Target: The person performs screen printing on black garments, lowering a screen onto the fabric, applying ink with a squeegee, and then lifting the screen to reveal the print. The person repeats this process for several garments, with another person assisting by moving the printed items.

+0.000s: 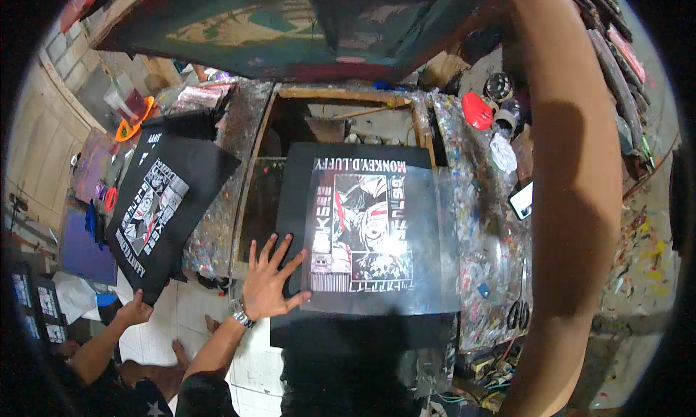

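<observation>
My left hand (272, 281), with a metal watch on its wrist, lies flat with fingers spread at the left edge of a black fabric panel (293, 192). A white, grey and red print shows in the middle of the panel, under a clear plastic sheet (433, 272) that reflects the light. My right arm (576, 199) reaches up along the right side; its hand is beyond the upper edge. Above the worktable, a large stained printing screen (290, 33) is tilted up. Whether my right hand touches it is hidden.
On the left, another person's hand (135, 310) grips a similar black printed panel (196, 199). The paint-crusted table (478, 221) bears scissors (518, 314), a phone (522, 201), a white rag (502, 152) and a red object (477, 111). An open wooden frame (341, 93) lies behind my panel.
</observation>
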{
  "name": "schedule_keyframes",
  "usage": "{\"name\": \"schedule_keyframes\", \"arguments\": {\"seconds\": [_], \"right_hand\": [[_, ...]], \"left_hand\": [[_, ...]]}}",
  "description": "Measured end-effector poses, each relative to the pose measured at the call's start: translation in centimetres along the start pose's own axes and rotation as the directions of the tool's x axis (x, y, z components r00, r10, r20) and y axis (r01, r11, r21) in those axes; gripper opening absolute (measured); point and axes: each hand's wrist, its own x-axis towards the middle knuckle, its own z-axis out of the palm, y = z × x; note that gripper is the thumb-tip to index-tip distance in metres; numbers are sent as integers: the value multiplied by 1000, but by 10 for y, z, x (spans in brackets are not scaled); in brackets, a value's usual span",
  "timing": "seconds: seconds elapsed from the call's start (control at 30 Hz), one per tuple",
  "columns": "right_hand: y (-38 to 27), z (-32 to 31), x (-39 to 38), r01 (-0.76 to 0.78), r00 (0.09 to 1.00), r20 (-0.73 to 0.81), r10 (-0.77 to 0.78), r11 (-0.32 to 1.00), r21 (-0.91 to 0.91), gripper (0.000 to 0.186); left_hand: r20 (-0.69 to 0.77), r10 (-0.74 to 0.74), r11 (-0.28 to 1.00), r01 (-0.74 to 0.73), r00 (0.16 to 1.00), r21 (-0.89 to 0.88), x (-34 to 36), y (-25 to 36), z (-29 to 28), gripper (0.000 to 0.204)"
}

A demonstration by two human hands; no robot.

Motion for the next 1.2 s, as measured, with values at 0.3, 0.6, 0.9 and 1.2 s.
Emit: {"name": "schedule_keyframes", "arguments": {"seconds": [0.3, 0.6, 0.9, 1.2], "right_hand": [[19, 8, 11, 291, 955, 10, -297, 928, -232, 37], [19, 8, 22, 265, 964, 51, -261, 935, -234, 39], [6, -6, -1, 99, 994, 39, -99, 995, 9, 40], [8, -3, 3, 73, 996, 55, -72, 997, -24, 43]], "left_hand": [[16, 0, 1000, 0, 1000, 0, -1, -2, 1, 85], [33, 5, 1000, -5, 999, 15, 2, -1, -1, 84], [20, -1, 999, 1, 1000, 43, 4, -2, 1, 91], [10, 3, 1000, -3, 1000, 14, 4, 1, -2, 93]]}}
